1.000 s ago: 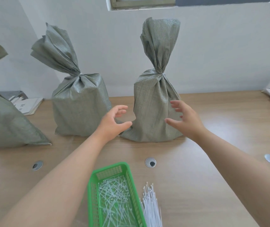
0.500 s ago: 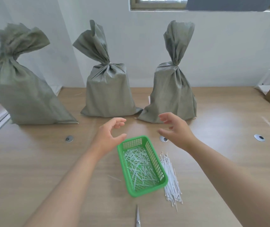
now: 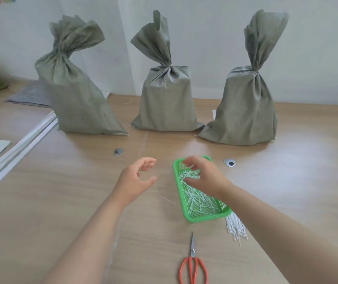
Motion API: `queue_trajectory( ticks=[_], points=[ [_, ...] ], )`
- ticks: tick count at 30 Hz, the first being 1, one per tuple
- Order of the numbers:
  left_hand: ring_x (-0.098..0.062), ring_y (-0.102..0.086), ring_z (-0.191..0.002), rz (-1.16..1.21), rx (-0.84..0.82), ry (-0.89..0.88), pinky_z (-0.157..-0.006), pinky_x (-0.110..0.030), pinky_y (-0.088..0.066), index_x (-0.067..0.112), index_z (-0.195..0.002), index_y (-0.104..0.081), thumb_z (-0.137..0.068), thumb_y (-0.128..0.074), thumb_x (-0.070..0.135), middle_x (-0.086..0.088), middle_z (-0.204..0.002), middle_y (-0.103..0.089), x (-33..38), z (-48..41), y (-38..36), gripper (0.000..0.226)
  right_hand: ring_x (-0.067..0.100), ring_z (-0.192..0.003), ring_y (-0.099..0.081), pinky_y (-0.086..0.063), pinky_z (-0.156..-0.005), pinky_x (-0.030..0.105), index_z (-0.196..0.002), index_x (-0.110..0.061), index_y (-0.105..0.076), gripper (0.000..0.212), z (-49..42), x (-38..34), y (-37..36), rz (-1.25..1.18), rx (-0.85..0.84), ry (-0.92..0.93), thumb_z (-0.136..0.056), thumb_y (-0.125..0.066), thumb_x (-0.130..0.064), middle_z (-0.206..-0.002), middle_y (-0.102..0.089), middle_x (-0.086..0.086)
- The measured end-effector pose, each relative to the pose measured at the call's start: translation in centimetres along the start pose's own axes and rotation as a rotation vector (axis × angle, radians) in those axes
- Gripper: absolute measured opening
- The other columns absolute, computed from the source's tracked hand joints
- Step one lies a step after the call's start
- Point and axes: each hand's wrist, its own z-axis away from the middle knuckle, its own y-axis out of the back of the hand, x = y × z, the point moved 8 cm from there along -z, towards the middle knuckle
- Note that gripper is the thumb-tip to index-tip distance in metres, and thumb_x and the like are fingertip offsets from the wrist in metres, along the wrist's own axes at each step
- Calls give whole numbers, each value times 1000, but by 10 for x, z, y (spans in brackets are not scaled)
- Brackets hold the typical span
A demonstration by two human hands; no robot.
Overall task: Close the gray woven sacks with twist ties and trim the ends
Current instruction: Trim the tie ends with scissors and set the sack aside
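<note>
Three gray sacks [image 3: 168, 99] stand upright at the bench's [image 3: 61, 191] far side, necks up; left hand [image 3: 136, 179] open, right hand [image 3: 202, 177] loosely curled, empty, over the green basket [image 3: 205, 218]

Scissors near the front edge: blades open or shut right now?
Shut. The scissors lie flat on the table, blades together in one thin point facing the green basket, red handles side by side. Neither hand touches them.

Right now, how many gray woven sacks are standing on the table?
3, in a row by the wall: left sack, middle sack, right sack. More gray-green fabric shows at the left edge; it may be another sack, mostly out of view.
</note>
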Motion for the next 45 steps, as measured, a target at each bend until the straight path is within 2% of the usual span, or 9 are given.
queue_trajectory(
  ticks=[3, 7, 14, 21, 23, 26, 30, 37, 45],
  points=[
    [5, -61, -101, 6, 4, 53, -87, -21, -45, 42, -113, -63, -81, -79, 8, 18, -112, -71, -17, 9, -1, 50, 11, -97, -55, -39, -83, 18, -126, -19, -60, 48, -4, -2, -27, 32, -72, 29, -81, -76, -19, -116, -62, -3],
    [6, -61, -100, 23, -26, 111, -88, -24, -45, 44, -112, -62, -80, -79, 7, 17, -111, -71, -45, 15, 0, 52, 15, -98, -58, -41, -81, 21, -126, -21, -59, 48, -12, 1, -66, 25, -119, -39, -81, -74, -21, -115, -61, -3],
    [7, -60, -99, 40, -179, 169, -84, -18, -43, 47, -112, -61, -80, -78, 10, 19, -108, -70, -113, 6, 6, 51, 13, -96, -57, -48, -86, 28, -126, -23, -57, 46, -38, 16, -138, 59, -123, -247, -81, -70, -23, -114, -61, -4],
    [0, -60, -97, 57, -364, 179, -79, -12, -42, 48, -107, -61, -79, -76, 10, 17, -104, -71, -179, -2, 6, 50, 20, -117, -57, -52, -90, 36, -135, -26, -49, 49, -50, 39, -199, 300, -238, -490, -87, -60, -28, -129, -58, -3],
    [-2, -60, -97, 65, -402, 184, -78, -10, -42, 46, -108, -62, -79, -75, 8, 14, -104, -71, -193, -2, 2, 49, 23, -120, -56, -51, -90, 36, -136, -23, -50, 47, -50, 49, -207, 348, -254, -561, -90, -57, -26, -132, -57, -2],
    [-3, -60, -94, 85, -442, 203, -77, -10, -41, 43, -108, -63, -80, -74, 6, 10, -103, -71, -209, -2, -4, 48, 27, -119, -57, -50, -90, 36, -127, -15, -54, 37, -51, 63, -215, 425, -264, -620, -91, -51, -15, -129, -58, 5],
    [-2, -61, -87, 110, -467, 233, -78, -16, -42, 42, -107, -65, -81, -73, 6, 10, -100, -71, -223, -1, -16, 46, 32, -111, -60, -47, -75, 37, -113, -9, -58, 29, -53, 73, -226, 531, -269, -616, -91, -42, -1, -119, -59, 11],
    [0, -59, -78, 134, -474, 259, -72, -12, -42, 38, -109, -65, -80, -70, -1, 4, -97, -70, -232, -1, -26, 48, 31, -115, -57, -49, -85, 38, -116, -7, -60, 28, -65, 78, -238, 645, -278, -556, -95, -41, -4, -118, -59, 11],
    [-5, -61, -75, 209, -448, 340, -71, -12, -45, 39, -118, -61, -84, -68, 2, 1, -97, -70, -240, 7, -27, 51, 30, -118, -57, -50, -86, 37, -116, -7, -61, 27, -63, 85, -246, 572, -269, -577, -98, -41, -13, -120, -63, 11]
  ],
)
